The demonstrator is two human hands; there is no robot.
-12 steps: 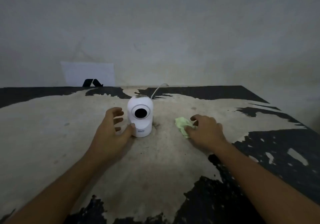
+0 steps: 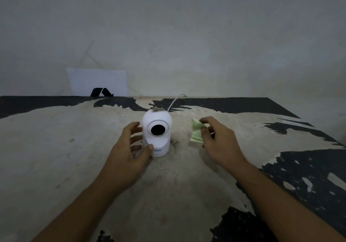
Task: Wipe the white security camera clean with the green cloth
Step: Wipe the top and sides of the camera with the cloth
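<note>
The white security camera (image 2: 159, 140) stands upright in the middle of the worn table, its black lens facing me and dirt on its dome top. My left hand (image 2: 129, 152) cups its left side, thumb on the base and fingers curled around the back. The green cloth (image 2: 196, 134) hangs crumpled just right of the camera, pinched between the thumb and fingers of my right hand (image 2: 219, 140) and raised a little off the table.
A white cable (image 2: 175, 101) runs from behind the camera to the back of the table. A white card with a black mark (image 2: 97, 81) leans on the wall at the back left. The table's (image 2: 56, 148) right edge slants toward me.
My right hand has closed on the green cloth and lifted it off the table. My left hand has stayed on the camera's side.
</note>
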